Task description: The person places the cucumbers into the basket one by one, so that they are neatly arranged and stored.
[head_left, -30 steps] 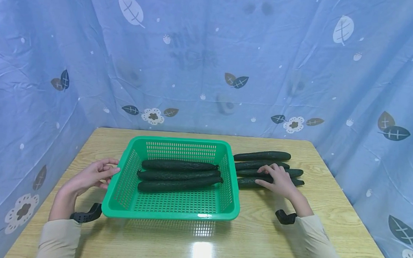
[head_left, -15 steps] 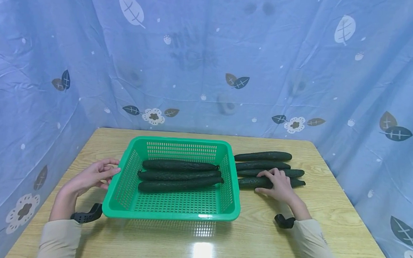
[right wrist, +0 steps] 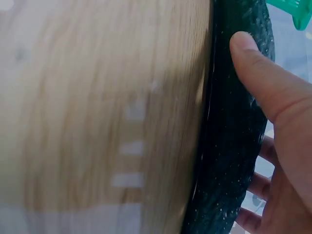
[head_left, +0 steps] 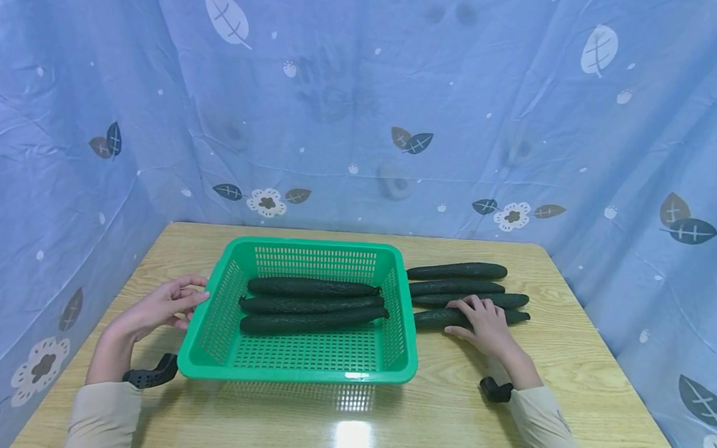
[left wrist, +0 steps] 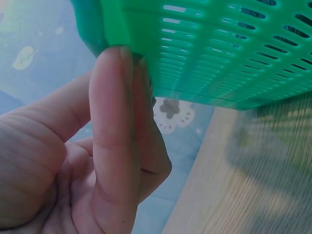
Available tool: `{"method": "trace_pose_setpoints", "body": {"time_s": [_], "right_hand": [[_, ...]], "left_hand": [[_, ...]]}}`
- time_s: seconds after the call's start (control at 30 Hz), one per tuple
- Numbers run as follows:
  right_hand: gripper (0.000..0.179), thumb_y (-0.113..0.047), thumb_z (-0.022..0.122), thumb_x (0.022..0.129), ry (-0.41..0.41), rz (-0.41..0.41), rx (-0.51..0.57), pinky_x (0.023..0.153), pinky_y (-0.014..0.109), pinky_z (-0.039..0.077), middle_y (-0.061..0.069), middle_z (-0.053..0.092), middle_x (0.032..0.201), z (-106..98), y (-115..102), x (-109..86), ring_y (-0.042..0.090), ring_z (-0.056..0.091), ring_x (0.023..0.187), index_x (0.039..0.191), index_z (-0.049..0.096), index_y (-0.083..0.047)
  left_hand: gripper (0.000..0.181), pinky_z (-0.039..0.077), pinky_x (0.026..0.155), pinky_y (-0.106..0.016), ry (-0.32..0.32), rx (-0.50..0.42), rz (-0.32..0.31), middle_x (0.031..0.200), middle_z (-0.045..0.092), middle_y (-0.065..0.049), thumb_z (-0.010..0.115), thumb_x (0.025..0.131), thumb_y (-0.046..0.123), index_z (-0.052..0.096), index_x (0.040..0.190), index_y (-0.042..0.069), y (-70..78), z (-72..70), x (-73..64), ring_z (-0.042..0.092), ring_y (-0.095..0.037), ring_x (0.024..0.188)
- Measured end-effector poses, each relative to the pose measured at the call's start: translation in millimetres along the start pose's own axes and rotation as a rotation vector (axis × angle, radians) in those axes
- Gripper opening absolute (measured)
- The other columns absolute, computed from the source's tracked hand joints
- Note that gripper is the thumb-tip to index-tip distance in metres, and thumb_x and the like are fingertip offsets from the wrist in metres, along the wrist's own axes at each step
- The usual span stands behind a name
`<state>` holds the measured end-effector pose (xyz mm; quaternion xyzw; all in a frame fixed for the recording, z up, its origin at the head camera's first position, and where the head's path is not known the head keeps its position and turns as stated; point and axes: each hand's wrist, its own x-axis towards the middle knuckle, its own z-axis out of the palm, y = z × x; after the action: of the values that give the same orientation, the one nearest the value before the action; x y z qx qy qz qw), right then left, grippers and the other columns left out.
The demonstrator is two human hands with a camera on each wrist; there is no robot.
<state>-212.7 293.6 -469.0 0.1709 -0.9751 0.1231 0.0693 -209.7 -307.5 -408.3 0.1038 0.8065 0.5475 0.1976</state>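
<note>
Worktop (head_left: 445,421) nearest me, glare on it; then the green basket (head_left: 263,374); left hand (head_left: 165,302) pinches its left rim between thumb and fingers; a light, steady hold should be enough to stop it sliding; right hand (head_left: 486,326) grips the front cucumber (head_left: 439,318), which lies on the worktop right of the basket; thumb on the near side, fingers round the far side; best grip is about mid-length, so neither end dips; squeeze firmly, skin looks slick; any lift should go straight up first, left end being close to the basket wall; whether they touch, can't tell; further in, three cucumbers (head_left: 313,308) lie side by side in the basket, floor space in front of them; past the right hand, three outer cucumbers (head_left: 453,287) lie close, easy to nudge, so far-side fingers should stay tight in; blue patterned curtain (head_left: 351,148) behind everything.
</note>
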Motion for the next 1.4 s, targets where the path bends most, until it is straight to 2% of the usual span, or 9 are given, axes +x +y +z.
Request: {"method": "trace_pose_setpoints", "body": {"time_s": [0.17, 0.47, 0.63, 0.87, 1.2, 1.4], "right_hand": [[0.048, -0.047, 0.061, 0.085, -0.009, -0.022, -0.024, 0.090, 0.060, 0.030, 0.007, 0.052, 0.117, -2.4, -0.3, -4.3, 0.038, 0.044, 0.108, 0.125, 0.054, -0.022], [0.047, -0.043, 0.055, 0.091, -0.021, -0.018, 0.109, 0.091, 0.061, 0.027, 0.009, 0.047, 0.114, -4.7, 6.8, -5.8, 0.033, 0.041, 0.106, 0.131, 0.047, -0.020], [0.050, -0.044, 0.055, 0.091, -0.030, -0.011, 0.123, 0.086, 0.054, 0.030, 0.009, 0.046, 0.113, -10.9, 7.0, -5.7, 0.030, 0.040, 0.102, 0.133, 0.046, -0.018], [0.050, -0.041, 0.056, 0.091, -0.012, -0.013, 0.096, 0.077, 0.047, 0.031, 0.010, 0.047, 0.111, -30.1, 1.2, -2.9, 0.028, 0.040, 0.094, 0.132, 0.046, -0.015], [0.051, -0.046, 0.052, 0.092, 0.007, 0.012, 0.054, 0.079, 0.051, 0.031, 0.011, 0.047, 0.111, -52.8, -2.0, 3.3, 0.031, 0.042, 0.099, 0.134, 0.045, -0.016], [0.051, -0.047, 0.051, 0.093, 0.030, 0.032, 0.048, 0.075, 0.048, 0.031, 0.013, 0.047, 0.116, -71.8, -12.5, 6.5, 0.031, 0.042, 0.095, 0.134, 0.044, -0.018]], "left_hand": [[0.052, 0.053, 0.060, -0.039, 0.002, 0.005, -0.006, 0.075, 0.046, 0.003, 0.047, 0.099, 0.026, 0.025, 0.136, -0.004, -0.2, 0.3, -0.2, 0.050, -0.011, 0.067], [0.053, 0.053, 0.061, -0.040, 0.002, 0.008, -0.008, 0.075, 0.046, 0.002, 0.047, 0.099, 0.026, 0.025, 0.136, -0.004, 0.2, 0.2, -0.5, 0.050, -0.012, 0.067], [0.054, 0.054, 0.062, -0.039, -0.002, 0.005, -0.013, 0.075, 0.048, 0.003, 0.047, 0.099, 0.027, 0.024, 0.137, -0.004, 0.8, 0.6, -0.4, 0.051, -0.011, 0.067], [0.053, 0.054, 0.063, -0.038, -0.011, -0.005, -0.016, 0.074, 0.049, 0.004, 0.047, 0.099, 0.026, 0.024, 0.136, -0.004, 2.1, 0.4, -0.1, 0.052, -0.011, 0.067], [0.055, 0.054, 0.064, -0.039, -0.011, -0.005, -0.019, 0.074, 0.049, 0.003, 0.047, 0.099, 0.027, 0.024, 0.138, -0.004, 2.3, 0.5, -0.1, 0.052, -0.011, 0.067], [0.054, 0.054, 0.062, -0.039, -0.003, -0.001, -0.021, 0.074, 0.048, 0.003, 0.047, 0.098, 0.027, 0.024, 0.137, -0.004, 2.2, 0.7, 0.5, 0.051, -0.011, 0.067]]}}
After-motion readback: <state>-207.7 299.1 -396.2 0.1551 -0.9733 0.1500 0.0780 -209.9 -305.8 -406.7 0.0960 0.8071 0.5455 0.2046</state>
